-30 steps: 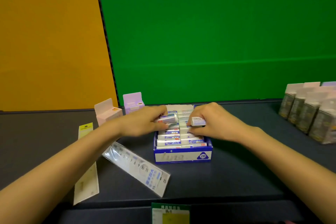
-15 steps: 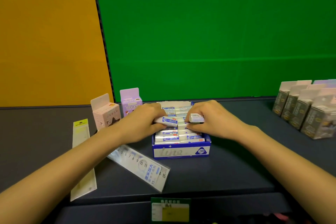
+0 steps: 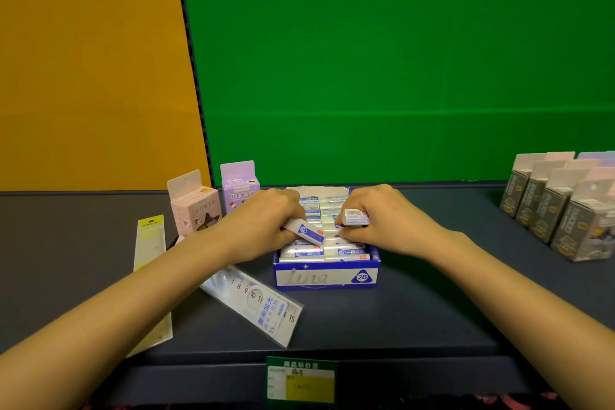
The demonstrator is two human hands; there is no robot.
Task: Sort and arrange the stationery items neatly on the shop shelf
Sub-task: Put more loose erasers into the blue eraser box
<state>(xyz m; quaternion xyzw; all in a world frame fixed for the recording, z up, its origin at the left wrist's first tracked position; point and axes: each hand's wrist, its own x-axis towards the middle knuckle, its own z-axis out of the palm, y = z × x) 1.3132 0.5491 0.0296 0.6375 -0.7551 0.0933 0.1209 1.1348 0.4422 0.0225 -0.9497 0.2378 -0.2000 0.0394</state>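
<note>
A blue and white display box (image 3: 326,276) marked 2B stands on the dark shelf (image 3: 416,309), filled with several rows of wrapped white erasers. My left hand (image 3: 263,226) grips one eraser (image 3: 306,231) tilted above the box's left rows. My right hand (image 3: 386,223) pinches another eraser (image 3: 356,217) over the right rows, its lower fingers touching the erasers beneath.
A packaged clear ruler (image 3: 256,304) lies slantwise left of the box, under my left forearm. A yellow ruler pack (image 3: 149,263) lies further left. Pink (image 3: 194,206) and purple (image 3: 239,186) cartons stand behind. Grey cartons (image 3: 562,210) line the right. A price tag (image 3: 301,379) hangs on the shelf edge.
The eraser in my left hand has tilted, its right end dipping toward the box. My right hand stays over the right rows with its eraser.
</note>
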